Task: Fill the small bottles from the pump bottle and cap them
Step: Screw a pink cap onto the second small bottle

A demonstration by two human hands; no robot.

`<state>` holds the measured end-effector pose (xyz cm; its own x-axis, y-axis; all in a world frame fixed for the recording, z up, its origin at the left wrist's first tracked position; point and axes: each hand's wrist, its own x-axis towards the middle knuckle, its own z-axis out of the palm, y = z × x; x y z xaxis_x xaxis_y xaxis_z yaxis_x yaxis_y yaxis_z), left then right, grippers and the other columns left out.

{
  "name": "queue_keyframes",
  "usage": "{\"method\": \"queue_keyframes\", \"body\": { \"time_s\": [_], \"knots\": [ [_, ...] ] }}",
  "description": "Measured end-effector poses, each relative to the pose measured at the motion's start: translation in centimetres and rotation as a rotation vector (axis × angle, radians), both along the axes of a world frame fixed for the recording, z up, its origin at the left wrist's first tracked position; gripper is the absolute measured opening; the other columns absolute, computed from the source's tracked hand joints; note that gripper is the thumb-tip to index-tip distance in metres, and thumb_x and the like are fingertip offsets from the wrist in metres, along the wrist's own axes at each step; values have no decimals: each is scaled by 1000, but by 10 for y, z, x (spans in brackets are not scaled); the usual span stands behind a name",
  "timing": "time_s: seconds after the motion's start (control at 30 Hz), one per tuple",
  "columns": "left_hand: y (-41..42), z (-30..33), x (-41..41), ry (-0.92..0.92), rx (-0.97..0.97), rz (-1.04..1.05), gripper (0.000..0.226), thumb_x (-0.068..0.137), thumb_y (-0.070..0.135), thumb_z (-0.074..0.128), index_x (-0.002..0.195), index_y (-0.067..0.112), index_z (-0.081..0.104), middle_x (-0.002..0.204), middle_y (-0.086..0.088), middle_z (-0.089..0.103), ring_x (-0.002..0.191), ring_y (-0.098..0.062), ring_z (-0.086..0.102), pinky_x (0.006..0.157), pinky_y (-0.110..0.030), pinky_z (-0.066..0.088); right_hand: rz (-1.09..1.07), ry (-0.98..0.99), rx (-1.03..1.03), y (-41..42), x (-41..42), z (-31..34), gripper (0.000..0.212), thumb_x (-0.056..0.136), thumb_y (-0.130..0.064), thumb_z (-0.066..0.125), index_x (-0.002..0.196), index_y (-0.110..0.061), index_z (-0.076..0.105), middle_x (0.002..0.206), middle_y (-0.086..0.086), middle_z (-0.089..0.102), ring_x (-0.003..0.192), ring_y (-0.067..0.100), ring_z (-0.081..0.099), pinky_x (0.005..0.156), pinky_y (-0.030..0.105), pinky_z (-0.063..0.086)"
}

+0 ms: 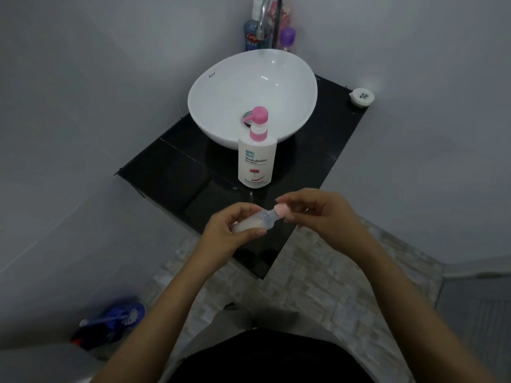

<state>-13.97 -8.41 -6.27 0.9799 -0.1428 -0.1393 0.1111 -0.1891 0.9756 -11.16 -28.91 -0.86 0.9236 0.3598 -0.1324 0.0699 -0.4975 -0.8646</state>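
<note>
Over the near corner of the black counter (pixel 171 172), at about six o'clock from the pump bottle (pixel 257 161), the left hand (pixel 226 230) grips a small clear bottle (pixel 254 222) of whitish liquid, tilted with its neck toward two o'clock. The right hand (pixel 318 214) pinches the pink cap (pixel 283 211) sitting on that neck, thumb and forefinger curled around it. The pump bottle stands upright just in front of the white basin (pixel 221 87). A blue mouthwash bottle (pixel 253 34) stands at twelve o'clock behind the basin, a small white round lid (pixel 361 96) at two o'clock near the counter's far corner.
</note>
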Motion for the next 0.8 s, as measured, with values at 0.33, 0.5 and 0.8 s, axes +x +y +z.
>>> {"method": "queue_keyframes", "body": {
  "time_s": [0.33,0.5,0.8],
  "knots": [
    [-7,8,-6,-13,-23,-36,31,78,14,72,105,27,65,97,17,66,92,4,62,72,-14,51,-14,44,-89,5,-7,2,8,86,-34,63,90,-30,68,75,-6,69,59,4,65,56,14,52],
    [-7,8,-7,-10,-45,-32,30,78,16,72,105,28,65,98,20,67,94,-1,62,74,-17,52,0,34,-110,0,-9,4,26,83,-45,61,107,-38,56,83,-9,67,70,3,66,59,16,53],
    [-7,14,-5,7,-51,-28,31,78,15,72,104,30,66,97,20,66,93,-4,63,69,-20,54,-146,39,-48,8,-14,-5,22,86,-42,59,95,-22,63,74,-4,66,53,5,62,47,9,45]
  ]
}}
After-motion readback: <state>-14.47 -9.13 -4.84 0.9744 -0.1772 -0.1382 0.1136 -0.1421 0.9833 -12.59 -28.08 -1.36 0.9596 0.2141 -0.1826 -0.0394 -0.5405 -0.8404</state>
